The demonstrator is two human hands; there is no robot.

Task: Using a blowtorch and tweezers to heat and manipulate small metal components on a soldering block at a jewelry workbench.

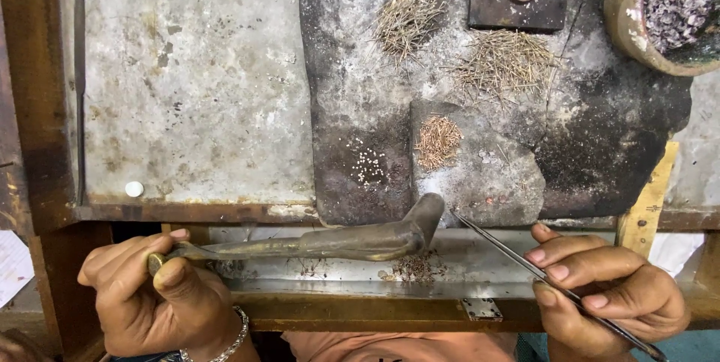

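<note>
Here, bench fills the upper frame: a pale, stained metal sheet at upper left, a dark scorched slab from centre to right. Below its front edge runs a lighter metal tray ledge.

Bent metal blowpipe lies along that ledge, long axis left to right across lower centre; its hooked tip turns up toward the slab's front edge at centre. Left hand, lower left, is closed around the pipe's narrow end, thumb on top.

Right hand, lower right, is closed on slim tweezers; their axis runs diagonally, points aimed up-left and ending just right of the pipe's tip, near but apart. Both tips converge below the slab's middle.

On the slab: two heaps of thin pale wire pieces upper centre, a smaller coppery heap just above the tips, small pale beads to its left. The coppery heap sits nearer the tweezers than the left hand.

Long file lies upright along the far left edge.
</note>
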